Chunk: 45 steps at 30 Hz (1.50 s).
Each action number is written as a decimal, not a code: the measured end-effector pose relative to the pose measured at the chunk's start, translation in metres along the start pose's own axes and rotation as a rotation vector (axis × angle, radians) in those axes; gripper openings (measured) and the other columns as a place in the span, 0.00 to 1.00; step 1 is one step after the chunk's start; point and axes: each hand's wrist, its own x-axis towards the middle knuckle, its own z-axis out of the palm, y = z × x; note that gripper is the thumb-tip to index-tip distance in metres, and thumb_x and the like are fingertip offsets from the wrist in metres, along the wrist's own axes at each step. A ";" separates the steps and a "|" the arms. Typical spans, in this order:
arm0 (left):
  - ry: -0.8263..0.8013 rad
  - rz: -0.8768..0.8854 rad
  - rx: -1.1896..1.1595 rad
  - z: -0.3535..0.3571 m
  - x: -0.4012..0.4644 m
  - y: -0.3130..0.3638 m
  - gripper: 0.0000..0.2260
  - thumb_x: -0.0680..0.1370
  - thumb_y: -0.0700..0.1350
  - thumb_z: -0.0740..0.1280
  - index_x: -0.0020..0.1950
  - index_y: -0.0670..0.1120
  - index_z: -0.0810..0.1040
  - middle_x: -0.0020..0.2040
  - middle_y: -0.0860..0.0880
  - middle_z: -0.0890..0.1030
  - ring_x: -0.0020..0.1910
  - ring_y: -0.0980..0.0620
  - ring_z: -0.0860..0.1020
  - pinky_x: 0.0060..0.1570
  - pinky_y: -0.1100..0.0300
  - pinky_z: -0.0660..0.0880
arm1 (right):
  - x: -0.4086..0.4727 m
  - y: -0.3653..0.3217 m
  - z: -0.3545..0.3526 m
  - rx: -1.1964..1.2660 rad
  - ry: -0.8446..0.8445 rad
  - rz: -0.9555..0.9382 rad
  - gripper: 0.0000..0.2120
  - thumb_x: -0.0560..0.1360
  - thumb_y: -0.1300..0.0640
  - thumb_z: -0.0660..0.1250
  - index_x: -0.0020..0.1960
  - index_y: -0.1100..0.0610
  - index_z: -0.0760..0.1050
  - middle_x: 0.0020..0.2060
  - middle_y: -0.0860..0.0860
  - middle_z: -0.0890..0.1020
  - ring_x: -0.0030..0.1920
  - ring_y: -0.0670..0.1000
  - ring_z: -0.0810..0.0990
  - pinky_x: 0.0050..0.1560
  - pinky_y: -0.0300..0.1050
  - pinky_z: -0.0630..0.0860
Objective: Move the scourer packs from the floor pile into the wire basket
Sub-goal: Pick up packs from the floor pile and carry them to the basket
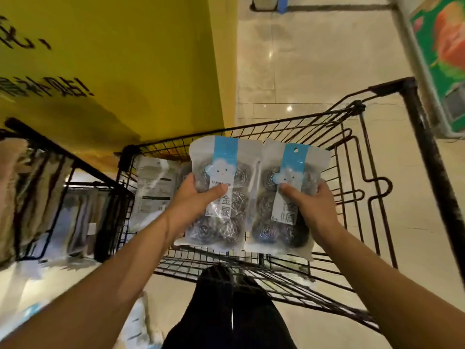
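Two clear plastic packs of steel-wool scourers, left pack (217, 190) and right pack (286, 197), held over black wire basket (347, 157). Left hand (193, 197) and right hand (314, 205) each pinch mid-pack, thumb on front. Likely light, squashy, film slippery; side grip suits.

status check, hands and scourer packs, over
Left hand grips one clear steel-scourer pack with blue cloud label; right hand grips a matching second pack. Both held over the black wire basket. Nothing in the way.
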 end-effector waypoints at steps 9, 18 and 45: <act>0.046 -0.130 0.031 0.001 0.103 -0.023 0.31 0.70 0.55 0.82 0.69 0.54 0.75 0.60 0.52 0.87 0.59 0.47 0.85 0.67 0.41 0.77 | 0.080 0.024 0.035 -0.084 0.074 0.131 0.37 0.61 0.42 0.85 0.65 0.52 0.77 0.55 0.50 0.88 0.52 0.52 0.89 0.57 0.59 0.86; 0.051 -0.167 -0.017 0.016 0.154 -0.054 0.22 0.75 0.44 0.79 0.67 0.48 0.78 0.58 0.50 0.88 0.52 0.54 0.87 0.50 0.60 0.83 | 0.118 0.046 0.054 -0.136 0.072 0.186 0.40 0.60 0.42 0.86 0.67 0.51 0.76 0.57 0.48 0.87 0.54 0.52 0.88 0.57 0.58 0.86; 0.194 -0.011 0.082 -0.047 -0.053 -0.040 0.10 0.81 0.41 0.72 0.62 0.49 0.82 0.59 0.50 0.84 0.62 0.48 0.82 0.57 0.54 0.79 | -0.059 -0.003 0.014 -0.457 -0.274 -0.015 0.03 0.78 0.48 0.72 0.46 0.45 0.82 0.42 0.44 0.86 0.44 0.47 0.86 0.55 0.53 0.85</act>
